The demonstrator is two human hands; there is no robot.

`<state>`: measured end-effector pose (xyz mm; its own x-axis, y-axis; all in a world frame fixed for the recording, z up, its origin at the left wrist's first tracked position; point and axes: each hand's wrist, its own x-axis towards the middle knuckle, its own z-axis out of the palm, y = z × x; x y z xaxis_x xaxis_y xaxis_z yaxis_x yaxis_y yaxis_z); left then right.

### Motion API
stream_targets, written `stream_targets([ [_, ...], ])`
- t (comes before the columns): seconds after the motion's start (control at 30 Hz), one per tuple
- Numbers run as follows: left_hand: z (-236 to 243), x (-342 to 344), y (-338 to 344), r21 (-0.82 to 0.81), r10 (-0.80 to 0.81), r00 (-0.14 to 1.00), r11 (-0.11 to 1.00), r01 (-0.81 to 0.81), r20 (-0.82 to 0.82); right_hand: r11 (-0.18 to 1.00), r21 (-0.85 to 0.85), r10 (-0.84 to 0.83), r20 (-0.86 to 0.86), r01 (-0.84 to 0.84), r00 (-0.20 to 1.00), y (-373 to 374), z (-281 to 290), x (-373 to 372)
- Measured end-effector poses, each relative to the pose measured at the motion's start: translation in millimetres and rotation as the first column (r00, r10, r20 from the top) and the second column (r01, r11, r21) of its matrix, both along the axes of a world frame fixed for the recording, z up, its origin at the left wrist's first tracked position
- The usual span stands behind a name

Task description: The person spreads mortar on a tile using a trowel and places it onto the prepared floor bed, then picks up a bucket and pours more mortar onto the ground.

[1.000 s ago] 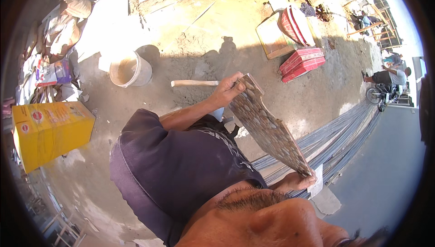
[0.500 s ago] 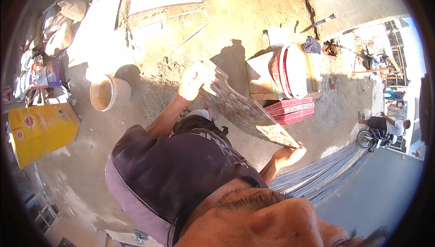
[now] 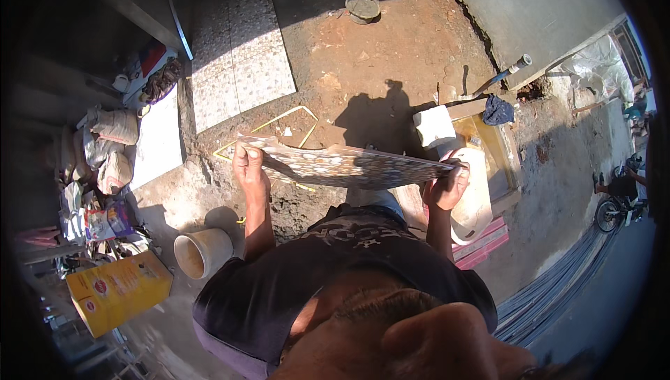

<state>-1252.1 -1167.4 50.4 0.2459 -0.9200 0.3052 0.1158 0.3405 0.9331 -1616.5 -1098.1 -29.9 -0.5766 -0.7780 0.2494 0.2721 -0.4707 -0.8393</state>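
Both hands, left hand (image 3: 249, 168) and right hand (image 3: 444, 186), are gripping opposite edges of a pebble-patterned tile (image 3: 345, 166) held level above bare dirt (no support beneath); a slipping edge grip risks dropping and cracking it.

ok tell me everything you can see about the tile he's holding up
The pebble-patterned tile is a thin, flat, square-looking slab, its face printed with pale and dark pebble shapes, apparently ceramic. It is held roughly level in the air, seen almost edge-on, above bare dirt ground. The left hand grips its left edge and the right hand grips its right edge. Nothing else touches it. Sun lights its left end; the underside is hidden.
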Motion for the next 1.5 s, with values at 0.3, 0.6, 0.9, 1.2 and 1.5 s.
stream_targets([
  [0.3, 50, -70, -278, -0.075, 0.262, 0.961, 0.964, -0.256, 0.093, 0.952, 0.289, 0.188, -0.279, -0.105, 0.942, -366, 22, -75],
  [0.6, 51, -154, -584, -0.001, 0.263, 0.926, 0.962, -0.273, 0.27, 0.895, 0.231, 0.348, 0.171, -0.381, 0.922, -688, -20, -157],
  [0.9, 144, -246, -875, -0.053, 0.25, 0.761, 0.96, -0.274, 0.599, 0.817, 0.352, 0.37, 0.286, -0.456, 0.884, -956, 45, -232],
  [1.2, 122, -330, -1076, -0.018, 0.381, 0.516, 0.817, -0.577, 0.767, 0.619, 0.658, 0.73, -0.281, -0.429, 0.623, -1235, -43, -358],
  [1.5, 120, -360, -1202, -0.003, 0.562, 0.242, 0.4, -0.917, 0.791, 0.477, 0.799, 0.874, -0.39, -0.366, 0.289, -1537, -76, -499],
])
